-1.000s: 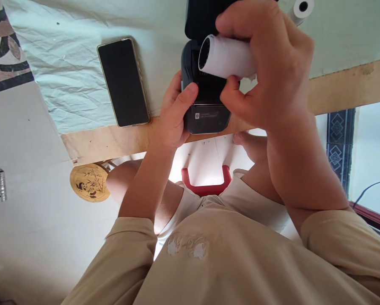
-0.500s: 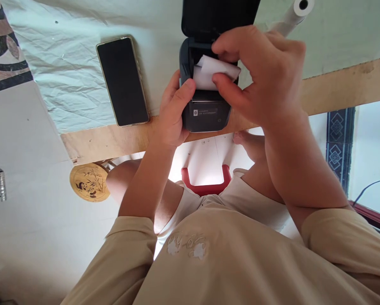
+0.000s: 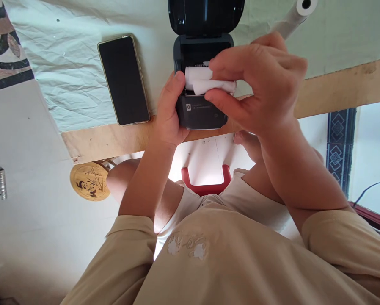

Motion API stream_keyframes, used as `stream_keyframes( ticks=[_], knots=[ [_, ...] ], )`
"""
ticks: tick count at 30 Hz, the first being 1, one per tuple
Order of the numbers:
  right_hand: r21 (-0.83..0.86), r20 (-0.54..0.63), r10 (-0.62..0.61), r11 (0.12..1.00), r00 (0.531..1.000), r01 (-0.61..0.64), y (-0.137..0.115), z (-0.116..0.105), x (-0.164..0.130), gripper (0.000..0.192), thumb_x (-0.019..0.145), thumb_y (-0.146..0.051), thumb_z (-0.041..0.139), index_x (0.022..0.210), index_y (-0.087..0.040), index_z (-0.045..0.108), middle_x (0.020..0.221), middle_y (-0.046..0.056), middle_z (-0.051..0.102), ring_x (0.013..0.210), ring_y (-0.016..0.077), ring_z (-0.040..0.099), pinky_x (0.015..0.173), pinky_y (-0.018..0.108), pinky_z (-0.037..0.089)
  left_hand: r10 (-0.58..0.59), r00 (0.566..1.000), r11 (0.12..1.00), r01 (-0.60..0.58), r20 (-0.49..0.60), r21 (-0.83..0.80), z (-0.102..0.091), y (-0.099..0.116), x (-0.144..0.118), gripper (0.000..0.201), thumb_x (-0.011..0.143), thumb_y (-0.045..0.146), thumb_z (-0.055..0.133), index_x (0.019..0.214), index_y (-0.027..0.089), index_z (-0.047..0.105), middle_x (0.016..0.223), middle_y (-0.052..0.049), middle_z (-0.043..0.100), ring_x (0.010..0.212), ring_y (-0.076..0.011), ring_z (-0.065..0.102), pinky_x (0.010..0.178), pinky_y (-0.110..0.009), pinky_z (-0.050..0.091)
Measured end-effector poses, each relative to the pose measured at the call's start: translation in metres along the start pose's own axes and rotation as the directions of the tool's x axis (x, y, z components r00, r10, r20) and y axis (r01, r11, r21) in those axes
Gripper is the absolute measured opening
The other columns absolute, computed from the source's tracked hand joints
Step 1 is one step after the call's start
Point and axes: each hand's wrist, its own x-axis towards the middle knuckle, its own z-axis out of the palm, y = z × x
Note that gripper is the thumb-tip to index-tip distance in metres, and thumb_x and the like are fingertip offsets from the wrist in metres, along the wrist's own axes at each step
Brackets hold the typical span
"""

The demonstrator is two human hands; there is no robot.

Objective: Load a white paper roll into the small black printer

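A small black printer (image 3: 200,113) stands at the table's near edge with its lid (image 3: 205,17) flipped up. My left hand (image 3: 169,112) grips the printer's left side, thumb against the paper bay. My right hand (image 3: 256,84) pinches a white paper roll (image 3: 198,80) that lies in the open bay, its loose end pulled toward the front. Part of the roll is hidden by my right fingers.
A black phone (image 3: 123,80) lies face up on the pale cloth (image 3: 69,63) left of the printer. Another white paper roll (image 3: 299,10) lies at the top right. The wooden table edge (image 3: 336,91) runs below the cloth. A red stool (image 3: 205,182) shows under the table.
My right hand has brought the paper roll down from above the printer into the open bay. The printer has shifted slightly left and the lid now shows more fully.
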Motion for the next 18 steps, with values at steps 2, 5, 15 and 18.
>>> stream_keyframes(
  ticks=[2,5,15,18],
  knots=[
    [0.022,0.02,-0.051,0.998,0.999,0.05,0.001,0.002,0.0,0.033,0.079,-0.05,0.06,0.105,-0.03,0.06,0.087,-0.002,0.066,0.089,0.0174,0.061,0.096,0.042,0.04,0.006,1.0,1.0,-0.005,0.025,-0.02,0.0,0.0,-0.001,0.022,0.084,0.043,0.053,0.085,0.023,0.063,0.089,-0.001,0.067,0.102,-0.0198,0.062,0.087,-0.032,0.051],
    [-0.007,0.051,-0.124,0.992,0.991,0.124,0.001,0.004,0.0,0.03,0.08,-0.051,0.056,0.098,-0.027,0.06,0.097,-0.002,0.067,0.099,0.0163,0.062,0.096,0.04,0.041,0.046,0.997,0.999,-0.044,0.066,-0.025,-0.002,-0.001,-0.002,0.012,0.078,0.031,0.062,0.089,0.026,0.062,0.081,0.003,0.064,0.082,-0.0144,0.064,0.081,-0.028,0.051],
    [0.278,-0.155,0.39,0.899,0.908,-0.339,0.004,-0.006,0.008,0.033,0.086,-0.048,0.04,0.113,-0.03,0.045,0.121,0.002,0.047,0.119,0.019,0.053,0.084,0.032,0.054,0.106,0.992,0.992,-0.11,0.075,0.059,-0.008,-0.01,0.001,0.041,0.064,0.025,0.076,0.102,0.033,0.061,0.098,0.002,0.065,0.093,-0.0186,0.065,0.084,-0.031,0.054],
    [0.442,-0.096,0.414,0.833,0.905,-0.333,0.009,-0.002,0.016,0.051,0.087,-0.048,0.035,0.135,-0.039,0.019,0.132,0.002,0.035,0.138,0.0231,0.035,0.084,0.033,0.055,0.115,0.987,0.991,-0.122,0.114,0.061,-0.009,-0.01,0.001,0.045,0.063,0.023,0.076,0.104,0.033,0.061,0.1,0.003,0.064,0.092,-0.0173,0.064,0.079,-0.029,0.054]
  ],
)
